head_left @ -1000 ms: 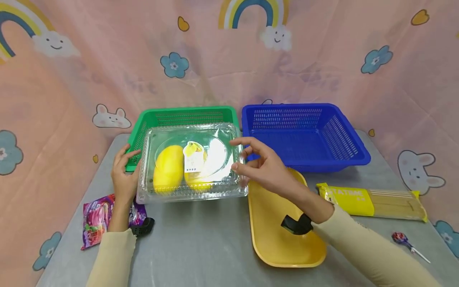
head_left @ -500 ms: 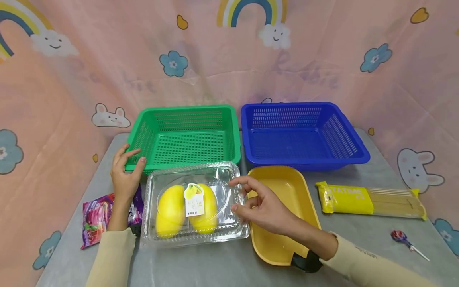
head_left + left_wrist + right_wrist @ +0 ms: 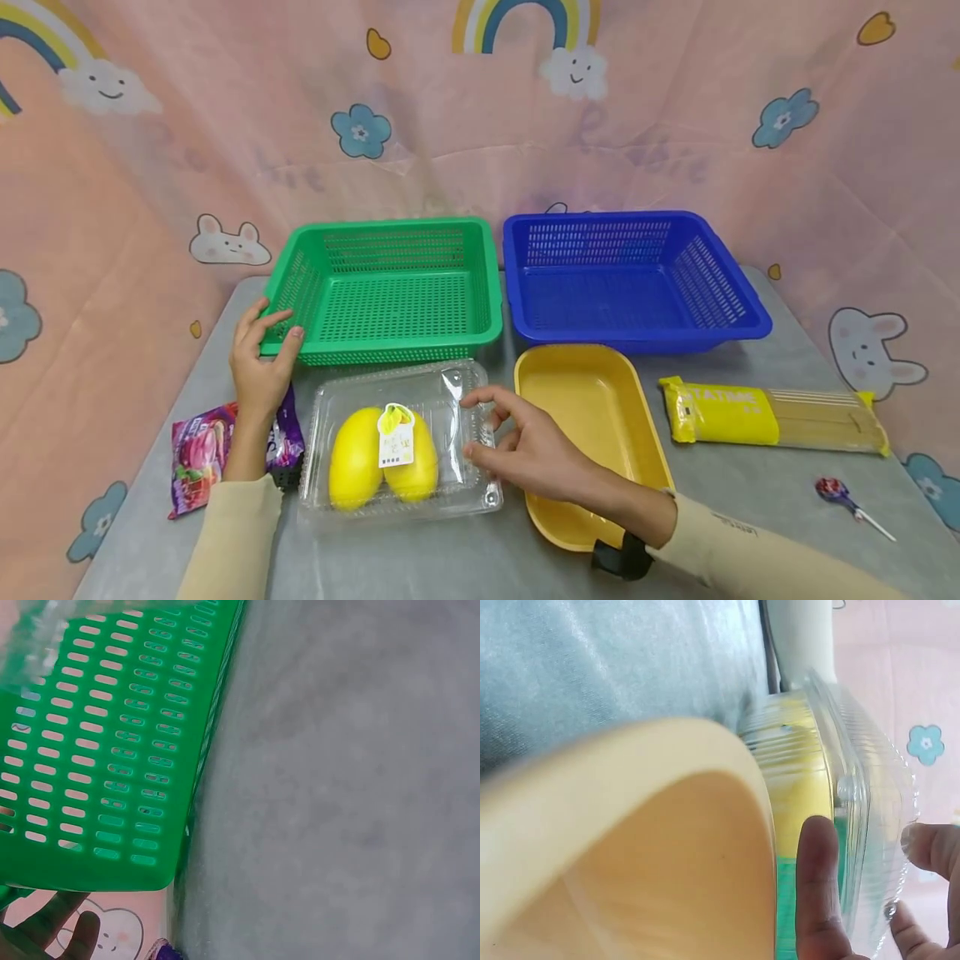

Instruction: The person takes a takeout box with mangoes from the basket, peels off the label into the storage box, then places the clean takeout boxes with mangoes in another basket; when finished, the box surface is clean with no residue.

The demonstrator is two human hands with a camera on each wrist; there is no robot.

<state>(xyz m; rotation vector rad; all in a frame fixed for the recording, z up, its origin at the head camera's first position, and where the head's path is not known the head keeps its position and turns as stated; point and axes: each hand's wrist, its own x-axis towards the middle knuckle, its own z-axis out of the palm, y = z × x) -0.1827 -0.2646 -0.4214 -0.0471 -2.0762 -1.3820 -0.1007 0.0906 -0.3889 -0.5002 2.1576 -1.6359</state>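
My right hand [image 3: 536, 450] pinches the right edge of a clear plastic clamshell box [image 3: 461, 492] with two yellow mangoes [image 3: 356, 462] inside and a mango label. The box lies low over the table, in front of the green basket [image 3: 405, 342]. In the right wrist view, the thumb [image 3: 817, 877] is along the box's near side while fingertips meet the beaded lid edge. My left hand [image 3: 262, 367] is at the green basket's front left corner, thumb and fingers loosely spread. The left wrist view shows its fingers [image 3: 79, 934] just past that basket's corner.
A blue basket [image 3: 641, 337] stands right of the green one. The yellow tray [image 3: 600, 400] sits beneath my right forearm, beside the box. A purple snack bag [image 3: 198, 458] lies under my left wrist. Spaghetti [image 3: 765, 417] and a lollipop [image 3: 836, 492] are at right.
The right hand has brought the box of mangoes down and toward me, from in front of the green basket's opening, then slightly left. The left hand keeps its place.
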